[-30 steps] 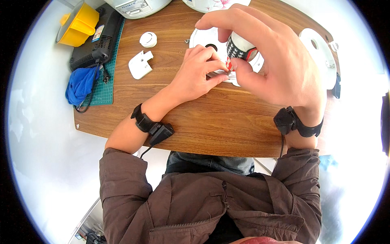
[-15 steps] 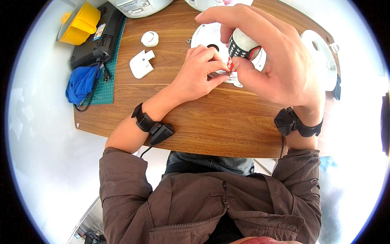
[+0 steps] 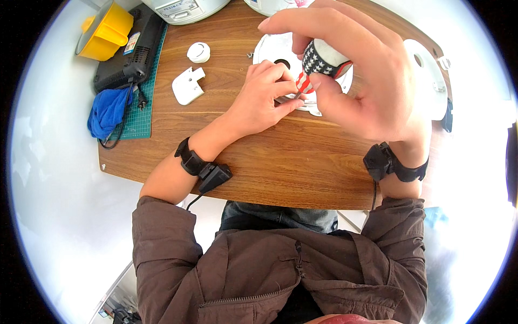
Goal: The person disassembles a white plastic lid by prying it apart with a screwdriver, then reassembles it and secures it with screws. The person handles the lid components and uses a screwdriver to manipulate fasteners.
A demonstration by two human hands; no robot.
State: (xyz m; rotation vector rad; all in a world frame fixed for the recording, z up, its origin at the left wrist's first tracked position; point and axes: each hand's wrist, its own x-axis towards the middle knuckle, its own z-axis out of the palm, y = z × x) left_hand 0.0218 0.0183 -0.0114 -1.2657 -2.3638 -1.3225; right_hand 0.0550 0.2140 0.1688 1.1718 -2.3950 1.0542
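Observation:
A screwdriver (image 3: 318,60) with a star-and-stripe patterned handle is in my right hand (image 3: 372,75), thumb on one side and curled fingers on the other. It leans, its thin metal shaft pointing down toward my left fingertips. The thumb and fingers of my left hand (image 3: 265,93) close about the shaft near its tip; the tip itself is hidden. Both hands are over a round white appliance part (image 3: 264,49) with a dark hole, largely covered by them.
Left of my hands lie a round white cap (image 3: 198,52) and a notched white plastic piece (image 3: 189,86). Farther left are a black device (image 3: 116,70), a yellow container (image 3: 110,32), a blue cloth (image 3: 109,110) and a green mat (image 3: 141,121). A white ring-shaped cover (image 3: 431,81) stands at right.
The screwdriver's handle has turned and tilted a little, showing more stars, and its shaft has shifted slightly left. My right hand has moved slightly with it; my left hand stays nearly still.

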